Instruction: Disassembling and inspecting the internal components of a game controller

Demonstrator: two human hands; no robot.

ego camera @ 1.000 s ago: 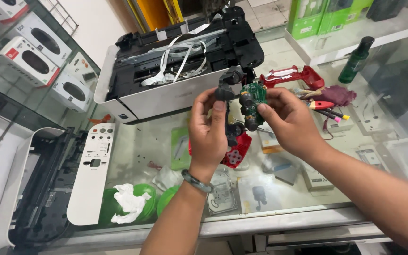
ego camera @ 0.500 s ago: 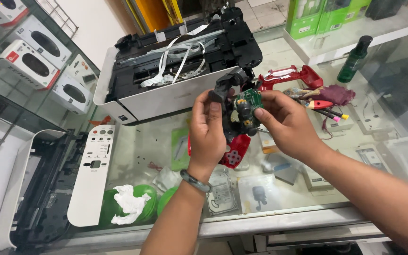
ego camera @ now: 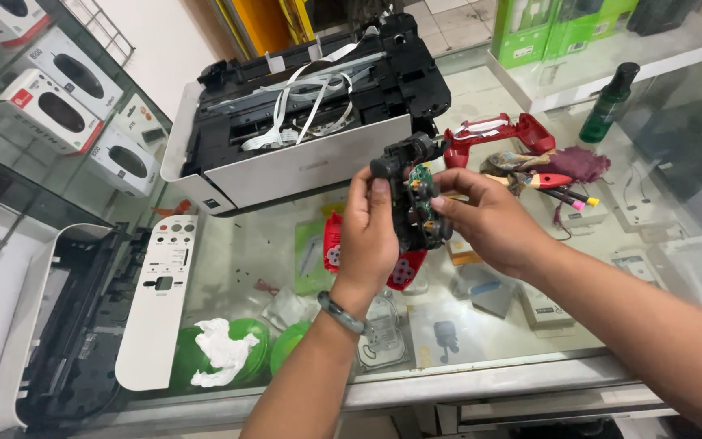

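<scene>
Head camera looks down on two bare hands that meet over a glass counter [ego camera: 481,341]. Left hand [ego camera: 371,236] is closed around a black, opened game controller assembly [ego camera: 416,207], fingers wrapped on its left side and the thumb up near the top. Right hand [ego camera: 489,219] pinches the same assembly from the right, fingertips pressed on the green circuit board [ego camera: 422,177] that shows in its middle. So both hands are clamped on one part, which is held in the air above the counter, not resting on it. Under the hands lies a red shell piece [ego camera: 404,270] with round button marks, and farther back a second red shell half [ego camera: 497,134] lies open beside a small heap of tools with coloured handles [ego camera: 558,183]. From this I judge that the housing is already taken off and the inner board is exposed, while closing it up is not yet done. Behind the hands stands an opened printer [ego camera: 302,122] with white flat cables showing, its white control panel [ego camera: 160,301] and cover lying apart at the left. A green bottle [ego camera: 608,102] stands at the right, and a crumpled white tissue [ego camera: 221,349] lies near the front edge.
</scene>
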